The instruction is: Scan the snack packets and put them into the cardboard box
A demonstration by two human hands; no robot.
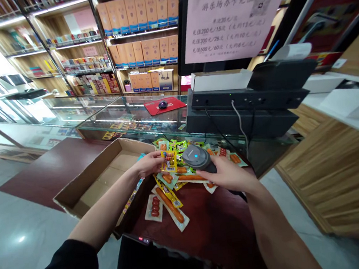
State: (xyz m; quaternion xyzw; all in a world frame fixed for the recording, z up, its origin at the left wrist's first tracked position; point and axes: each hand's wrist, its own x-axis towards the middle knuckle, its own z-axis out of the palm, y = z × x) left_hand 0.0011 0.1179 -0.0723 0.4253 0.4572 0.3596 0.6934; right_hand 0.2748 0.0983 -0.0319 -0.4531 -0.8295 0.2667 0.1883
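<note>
My left hand (pixel 150 163) pinches a small yellow snack packet (pixel 168 161) by its left edge, above a pile of packaged sausages. In my right hand (pixel 226 173) is a grey barcode scanner (pixel 196 157) with a blue light on top; its head is close to the packet's right side. Beneath both hands lie several green and yellow packets (pixel 179 146) and clear-wrapped sausages. Nearer to me on the dark red table (pixel 204 217) are a long wrapped sausage (pixel 170 206) and a pack of small red sausages (pixel 155 207).
An open cardboard box (pixel 97 177) stands left of the pile. Behind are a glass counter (pixel 116 111), a red mouse pad (pixel 176 103) with a mouse, and black checkout equipment (pixel 242 119) with hanging cables. A wood-grain cabinet (pixel 328 178) flanks the right.
</note>
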